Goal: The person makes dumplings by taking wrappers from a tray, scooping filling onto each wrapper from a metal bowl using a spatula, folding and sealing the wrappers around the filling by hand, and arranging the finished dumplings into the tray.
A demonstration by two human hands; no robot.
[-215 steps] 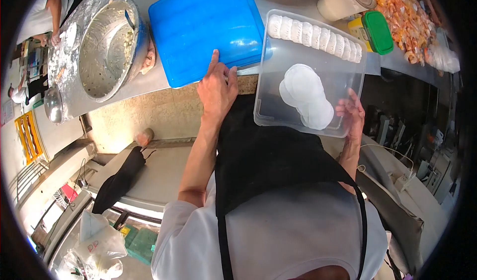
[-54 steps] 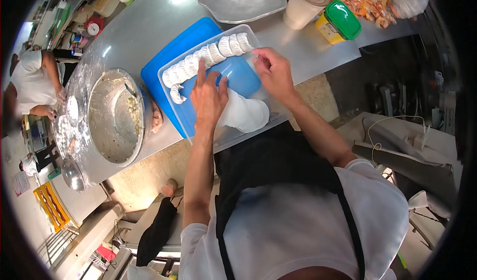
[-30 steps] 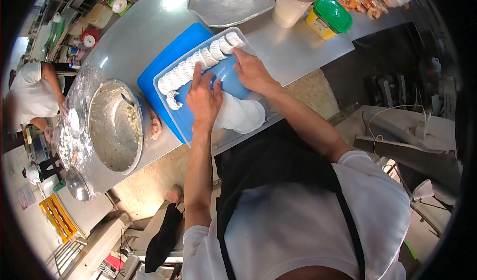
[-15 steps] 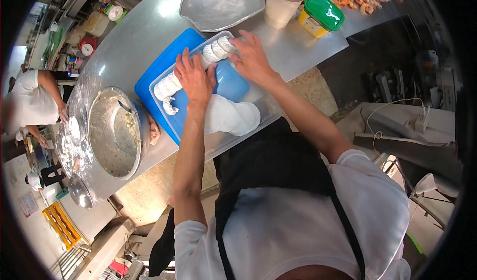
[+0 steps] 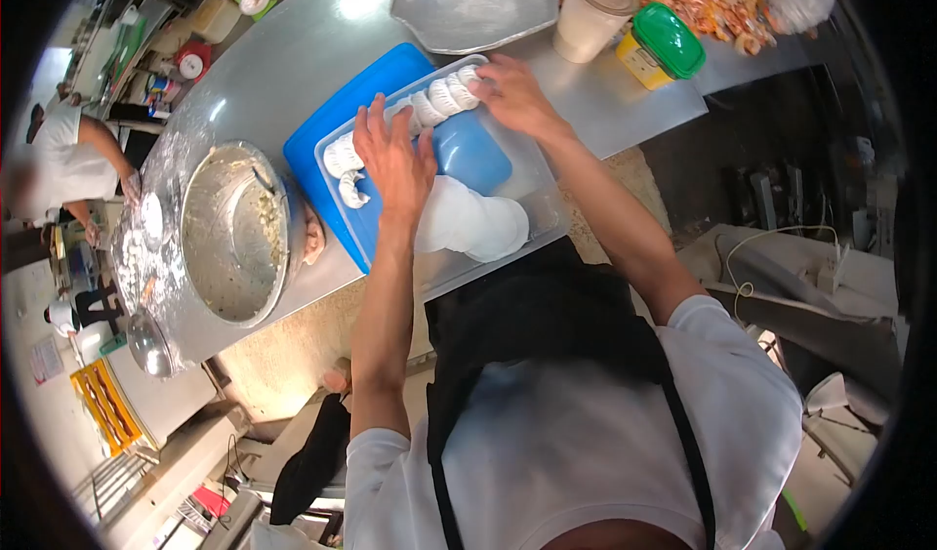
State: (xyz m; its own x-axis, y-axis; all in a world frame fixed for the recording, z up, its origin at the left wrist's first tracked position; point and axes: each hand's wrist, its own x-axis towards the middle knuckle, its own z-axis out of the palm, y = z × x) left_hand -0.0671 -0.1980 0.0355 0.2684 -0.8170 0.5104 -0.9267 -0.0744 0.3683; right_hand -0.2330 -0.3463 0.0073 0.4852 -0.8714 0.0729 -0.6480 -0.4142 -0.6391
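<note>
A clear plastic container [image 5: 549, 210] rests partly on a blue tray or lid [image 5: 310, 145] at the table's edge. Pleated white dumplings [image 5: 446, 97] stand in a row along its far side, and one curved dumpling [image 5: 352, 190] lies at the row's left end. My left hand [image 5: 395, 160] is over the row with its fingers spread, covering some dumplings. At the row's right end is my right hand [image 5: 517, 96], fingers apart, by the last dumpling and the container's rim; contact is unclear. Round white wrappers [image 5: 475, 220] lie overlapping in the near part.
A large metal bowl [image 5: 200, 257] with pale filling stands left, a spoon-like tool inside. Beyond the container are a metal tray [image 5: 478, 8], a lidded tub [image 5: 589, 23], a green-lidded yellow box [image 5: 660, 52] and orange shells [image 5: 698, 3]. A co-worker [image 5: 73, 150] stands at the floured left side.
The whole view has shifted, so the table and container appear slightly higher and farther right. Both hands stay at the dumpling row, with little change in their pose.
</note>
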